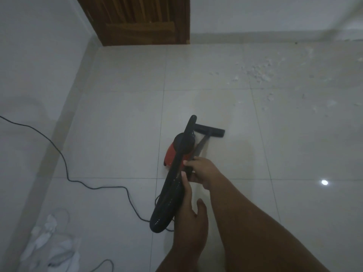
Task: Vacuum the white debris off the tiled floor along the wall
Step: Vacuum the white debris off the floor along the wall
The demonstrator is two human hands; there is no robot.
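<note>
White debris (259,74) lies scattered on the tiled floor (117,118) at the upper right, near the far wall. The black floor nozzle (211,130) rests flat on a tile, well short of the debris. Its thin wand (200,146) runs back to my right hand (203,171), which grips it. My left hand (189,211) holds the thick black hose (172,189), which loops up over the red vacuum body (172,154) standing on the floor beside the wand.
A black power cable (64,163) snakes across the floor on the left, from the left wall to the vacuum. Crumpled white material (49,240) lies at the bottom left by that wall. A brown wooden door (141,20) stands in the far corner.
</note>
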